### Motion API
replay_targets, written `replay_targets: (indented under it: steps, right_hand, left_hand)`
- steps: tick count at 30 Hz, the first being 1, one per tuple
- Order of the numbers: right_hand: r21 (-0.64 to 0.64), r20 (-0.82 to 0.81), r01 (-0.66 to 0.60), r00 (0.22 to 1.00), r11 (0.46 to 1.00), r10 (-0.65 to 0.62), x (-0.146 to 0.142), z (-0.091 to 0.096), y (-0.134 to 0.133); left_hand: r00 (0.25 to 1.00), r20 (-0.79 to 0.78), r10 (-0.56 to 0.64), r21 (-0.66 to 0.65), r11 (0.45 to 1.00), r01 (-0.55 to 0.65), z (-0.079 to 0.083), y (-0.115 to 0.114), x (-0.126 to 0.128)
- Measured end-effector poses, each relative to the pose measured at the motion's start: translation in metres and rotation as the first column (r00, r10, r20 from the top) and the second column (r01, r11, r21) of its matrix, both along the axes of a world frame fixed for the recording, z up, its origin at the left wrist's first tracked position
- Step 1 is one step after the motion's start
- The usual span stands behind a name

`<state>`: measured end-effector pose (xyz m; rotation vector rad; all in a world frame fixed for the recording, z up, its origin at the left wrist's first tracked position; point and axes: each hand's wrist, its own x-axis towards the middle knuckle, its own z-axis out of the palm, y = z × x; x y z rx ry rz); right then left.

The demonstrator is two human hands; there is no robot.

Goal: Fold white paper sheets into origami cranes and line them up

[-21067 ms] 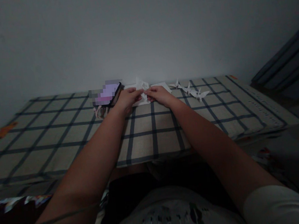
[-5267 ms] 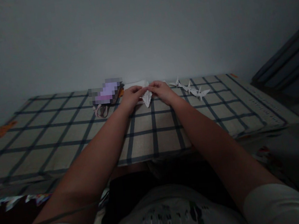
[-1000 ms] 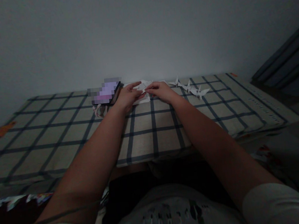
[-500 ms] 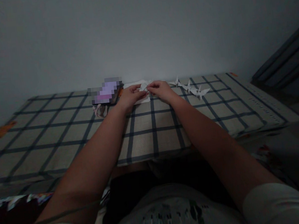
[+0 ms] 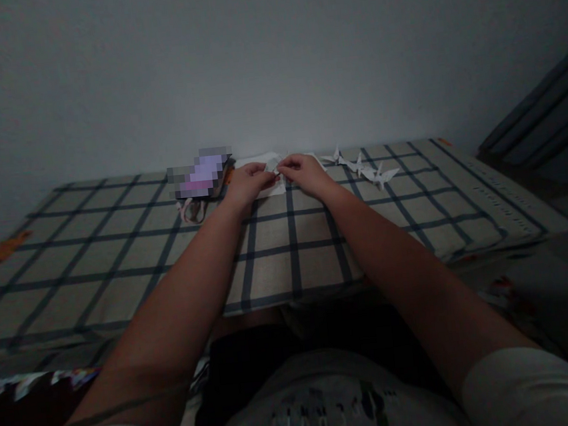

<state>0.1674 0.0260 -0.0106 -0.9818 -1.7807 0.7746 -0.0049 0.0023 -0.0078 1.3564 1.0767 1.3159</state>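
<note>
Near the back of the table, my left hand (image 5: 249, 181) and my right hand (image 5: 305, 171) meet almost fingertip to fingertip. Between their pinched fingers is a small piece of folded white paper (image 5: 276, 171), mostly covered by the fingers. White paper sheets (image 5: 259, 160) lie flat beneath and behind both hands. Right of my right hand stand several folded white paper cranes (image 5: 381, 175) in a slanting row, apart from the hand.
A checked cloth (image 5: 269, 268) covers the table, which meets a plain wall (image 5: 269, 60). On the left, a phone (image 5: 203, 175) with a blurred screen leans above a pale looped strap (image 5: 192, 211). A dark curtain-like cloth (image 5: 550, 113) hangs at the right.
The folded paper between my fingertips shows less now, its wider part having dropped out of sight. Both hands have barely shifted; cranes and phone have stayed put.
</note>
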Motion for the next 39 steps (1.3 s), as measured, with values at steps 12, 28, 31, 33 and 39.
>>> replay_targets:
  steps: [12, 28, 31, 33, 39]
  right_hand:
    - [-0.035, -0.066, -0.073, 0.995, 0.997, 0.071, 0.0, 0.002, -0.002]
    - [-0.103, -0.16, -0.068, 0.986, 0.992, 0.051, -0.002, 0.001, -0.001]
    - [-0.143, -0.213, -0.04, 0.977, 0.989, 0.008, -0.003, 0.004, -0.004]
    - [-0.176, -0.202, -0.04, 0.979, 0.984, 0.004, -0.003, 0.005, -0.006]
    - [-0.167, -0.126, -0.061, 0.991, 0.984, 0.04, -0.001, 0.007, -0.008]
  left_hand:
    - [0.997, -0.023, 0.071, -0.036, 0.997, -0.072, 0.003, -0.003, 0.0]
    - [0.999, -0.044, 0.003, -0.093, 0.996, -0.007, -0.009, 0.006, -0.003]
    - [1.0, -0.009, 0.029, -0.062, 0.998, -0.029, -0.006, 0.004, -0.003]
    - [0.999, -0.006, 0.031, -0.037, 0.999, -0.032, -0.005, 0.004, -0.003]
    - [0.993, -0.115, 0.011, -0.048, 0.999, -0.017, -0.01, 0.008, -0.006]
